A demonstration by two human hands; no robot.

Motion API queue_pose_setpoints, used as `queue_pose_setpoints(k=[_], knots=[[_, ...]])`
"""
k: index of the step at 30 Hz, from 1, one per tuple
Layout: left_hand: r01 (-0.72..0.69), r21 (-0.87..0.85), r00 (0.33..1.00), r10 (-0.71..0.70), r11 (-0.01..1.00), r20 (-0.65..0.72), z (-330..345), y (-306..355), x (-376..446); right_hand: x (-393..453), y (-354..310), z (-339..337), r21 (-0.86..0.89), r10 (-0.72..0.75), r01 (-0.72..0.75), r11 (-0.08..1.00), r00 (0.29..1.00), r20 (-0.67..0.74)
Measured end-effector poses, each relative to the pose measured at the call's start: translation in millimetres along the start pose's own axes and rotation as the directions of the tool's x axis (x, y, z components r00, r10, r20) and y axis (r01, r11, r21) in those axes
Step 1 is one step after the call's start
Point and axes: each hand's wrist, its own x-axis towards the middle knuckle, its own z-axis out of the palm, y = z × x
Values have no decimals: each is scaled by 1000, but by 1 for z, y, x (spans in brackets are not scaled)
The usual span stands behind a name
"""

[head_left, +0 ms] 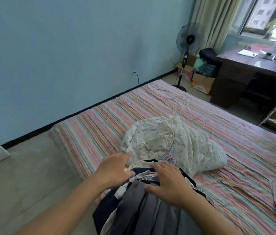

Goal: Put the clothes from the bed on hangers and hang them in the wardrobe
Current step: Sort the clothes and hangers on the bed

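On the bed [201, 116], hangers' [167, 158] hooks point away.

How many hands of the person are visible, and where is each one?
2. The left hand touches the floral white cloth; the right hand rests on the hangers and dark clothes.

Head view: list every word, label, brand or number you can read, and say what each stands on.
No text reads clearly in this view.
Cardboard boxes on the floor by the fan: red and orange printing, too blurred to read.
Papers on the desk: too small to tell.
Fan's stem: a pale control panel, nothing legible.
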Motion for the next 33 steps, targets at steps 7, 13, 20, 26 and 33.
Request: queue_pose_setpoints(k=[7,13,20,26,33], knots=[[65,93,993,-55,994,-105,-109,-29,-142,-50,-139,-77,2,-137,137,991,989,-60],[163,150,986,-154,975,-69,-179,-54,-267,-94,-250,-133,36,-294,295,955,956,-27],[296,56,947,-285,954,-149,-227,-54,-394,-124,-352,-182,-31,-544,546,837,837,54],[464,-121,856,-479,878,-196,-244,-50,-475,-139,-421,-205,-54,-753,761,646,647,121],[694,-295,562,-750,657,-348,-246,-47,-570,-148,-499,-197,-96,-898,923,373,385,212]])
